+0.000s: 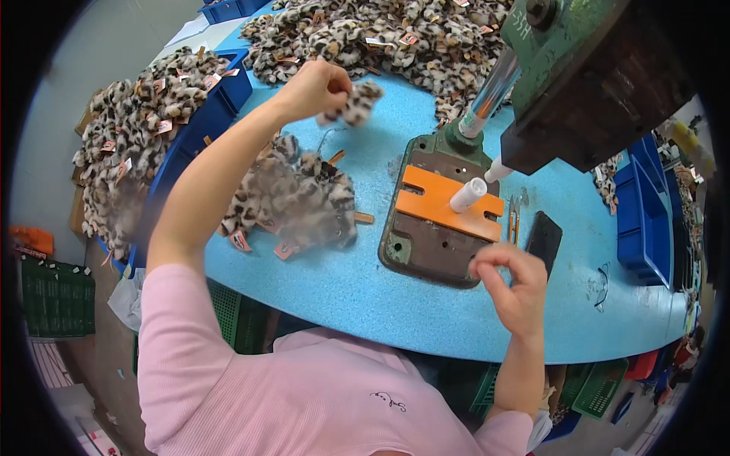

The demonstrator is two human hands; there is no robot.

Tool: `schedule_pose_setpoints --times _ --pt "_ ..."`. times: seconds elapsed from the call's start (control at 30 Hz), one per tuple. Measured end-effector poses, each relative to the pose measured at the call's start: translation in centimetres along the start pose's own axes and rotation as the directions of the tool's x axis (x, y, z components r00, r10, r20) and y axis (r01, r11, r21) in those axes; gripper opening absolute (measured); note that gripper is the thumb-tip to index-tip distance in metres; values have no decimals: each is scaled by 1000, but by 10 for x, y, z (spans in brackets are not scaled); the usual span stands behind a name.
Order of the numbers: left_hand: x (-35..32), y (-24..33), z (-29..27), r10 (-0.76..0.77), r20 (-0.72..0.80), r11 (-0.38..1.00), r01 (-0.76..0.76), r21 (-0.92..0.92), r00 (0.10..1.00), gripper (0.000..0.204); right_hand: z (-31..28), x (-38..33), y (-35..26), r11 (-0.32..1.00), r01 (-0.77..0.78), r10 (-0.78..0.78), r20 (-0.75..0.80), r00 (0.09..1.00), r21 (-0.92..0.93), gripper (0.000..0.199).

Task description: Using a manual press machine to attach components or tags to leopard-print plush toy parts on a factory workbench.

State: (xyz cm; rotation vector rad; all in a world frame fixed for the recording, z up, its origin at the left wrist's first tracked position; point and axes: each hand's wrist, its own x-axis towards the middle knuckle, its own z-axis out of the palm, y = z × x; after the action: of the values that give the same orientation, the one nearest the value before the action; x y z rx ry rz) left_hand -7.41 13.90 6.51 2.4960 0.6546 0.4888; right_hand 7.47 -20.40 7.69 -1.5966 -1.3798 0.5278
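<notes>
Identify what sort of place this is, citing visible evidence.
Probably a plush-goods workshop: a green metal press, a heap of spotted plush pieces, and a blue bin piled with more.

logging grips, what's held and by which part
The left hand seems to pinch a spotted furry piece by its left edge; the right hand shows nothing held.

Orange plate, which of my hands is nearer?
Right. Your right hand is near the right end of the orange plate, on your side; your left hand is farther, beyond its left end.
</notes>
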Motion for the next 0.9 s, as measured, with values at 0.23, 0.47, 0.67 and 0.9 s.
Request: schedule_pose_setpoints --times 0.23,0.47,0.67,0.9 --pt "-86 121 2 385 330 869 -218 -444 862 8 14 49 -12 960 20 -20 -5 1000 280 11" --pt "-100 123 47 177 462 800 147 -582 869 7 43 6 16 794 -164 -29 305 952 586 5" --pt "-120 134 102 315 348 313 250 -916 883 68 24 -9 31 687 -392 312 239 919 612 10" --pt "-93 126 124 10 362 -24 362 -932 932 15 15 11 51 606 -248 222 139 965 756 15"
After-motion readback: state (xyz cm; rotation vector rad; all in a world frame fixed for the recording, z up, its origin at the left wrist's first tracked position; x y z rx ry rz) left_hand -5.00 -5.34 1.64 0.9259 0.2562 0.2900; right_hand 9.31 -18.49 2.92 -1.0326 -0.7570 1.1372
